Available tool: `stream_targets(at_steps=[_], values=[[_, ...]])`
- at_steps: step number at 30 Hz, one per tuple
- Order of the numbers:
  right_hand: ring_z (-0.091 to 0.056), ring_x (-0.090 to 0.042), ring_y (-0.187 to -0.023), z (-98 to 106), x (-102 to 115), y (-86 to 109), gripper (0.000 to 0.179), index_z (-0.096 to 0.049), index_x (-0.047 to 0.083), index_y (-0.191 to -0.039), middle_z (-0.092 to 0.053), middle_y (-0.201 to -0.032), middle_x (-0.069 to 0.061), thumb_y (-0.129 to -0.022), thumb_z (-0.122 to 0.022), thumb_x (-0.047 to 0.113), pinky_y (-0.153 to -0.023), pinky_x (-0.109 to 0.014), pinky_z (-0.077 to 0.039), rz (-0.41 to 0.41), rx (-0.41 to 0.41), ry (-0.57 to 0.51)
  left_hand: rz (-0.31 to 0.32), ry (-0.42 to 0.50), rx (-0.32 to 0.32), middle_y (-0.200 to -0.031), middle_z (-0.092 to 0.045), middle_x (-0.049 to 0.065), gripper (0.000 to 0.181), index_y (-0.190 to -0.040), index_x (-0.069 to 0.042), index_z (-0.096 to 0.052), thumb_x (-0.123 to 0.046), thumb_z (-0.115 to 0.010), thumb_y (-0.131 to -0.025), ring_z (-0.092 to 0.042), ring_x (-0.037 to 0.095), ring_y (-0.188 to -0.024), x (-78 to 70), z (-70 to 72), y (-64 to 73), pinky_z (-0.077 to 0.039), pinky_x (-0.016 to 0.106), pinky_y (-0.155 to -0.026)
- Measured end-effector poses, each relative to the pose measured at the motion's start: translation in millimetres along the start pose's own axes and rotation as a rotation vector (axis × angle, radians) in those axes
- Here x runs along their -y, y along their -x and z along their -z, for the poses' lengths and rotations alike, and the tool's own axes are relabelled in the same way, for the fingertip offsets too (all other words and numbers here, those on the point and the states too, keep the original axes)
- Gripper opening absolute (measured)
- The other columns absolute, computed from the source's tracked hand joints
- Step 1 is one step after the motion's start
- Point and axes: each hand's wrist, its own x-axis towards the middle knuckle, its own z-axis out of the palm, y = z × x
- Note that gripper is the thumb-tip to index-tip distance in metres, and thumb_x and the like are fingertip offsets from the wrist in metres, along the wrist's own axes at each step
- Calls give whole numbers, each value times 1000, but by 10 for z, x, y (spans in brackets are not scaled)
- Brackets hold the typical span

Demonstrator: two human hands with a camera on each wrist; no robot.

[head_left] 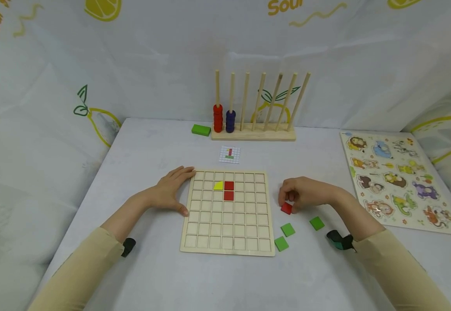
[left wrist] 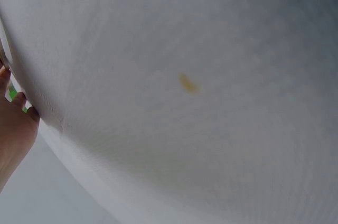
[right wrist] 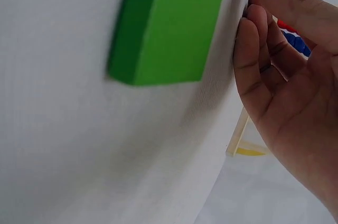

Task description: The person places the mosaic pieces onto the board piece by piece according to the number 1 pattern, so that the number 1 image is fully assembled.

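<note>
Lying pinched at tip of right hand [head_left: 307, 192]: red tile [head_left: 286, 208]

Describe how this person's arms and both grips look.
The left sleeve and right sleeve are plain beige. A dark piece shows by the left one's end, a black-and-teal piece by the right's. The left grip and right grip are ungloved.

Can pass left across the narrow gap between right hand [head_left: 307, 192] and grid board [head_left: 215, 217]. Closer in, meets two green tiles [head_left: 288, 230]
</note>
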Motion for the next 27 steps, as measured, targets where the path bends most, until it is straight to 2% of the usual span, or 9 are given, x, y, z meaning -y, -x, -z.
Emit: stream_targets(at_steps=[14, 22, 27], values=[[-54, -14, -74, 3, 45, -12, 27, -62, 14, -83, -62, -79, 0, -71, -80, -3, -66, -22, -47, -70, -46, -19, -3, 8, -1, -168, -13, 11, 125, -158, -10, -21, -50, -90, -61, -4, 42, -155, 8, 3, -6, -16, 75, -115], [-53, -12, -68, 5, 34, -29, 20, -63, 14, -81, -61, -74, 2, -76, -78, 2, -62, -22, -44, -85, -89, -8, -4, 7, -6, -168, -14, 11, 124, -157, -9, -22, -49, -90, -61, -5, 42, -155, 1, 2, -2, -17, 76, -114], [-54, -12, -71, 13, 40, -38, 17, -66, 15, -86, -64, -77, 3, -80, -74, 1, -65, -22, -46, -87, -79, 1, -1, 12, -1, -168, -13, 10, 124, -157, -10, -22, -49, -90, -61, -4, 41, -156, 10, -4, -11, -15, 74, -115]])
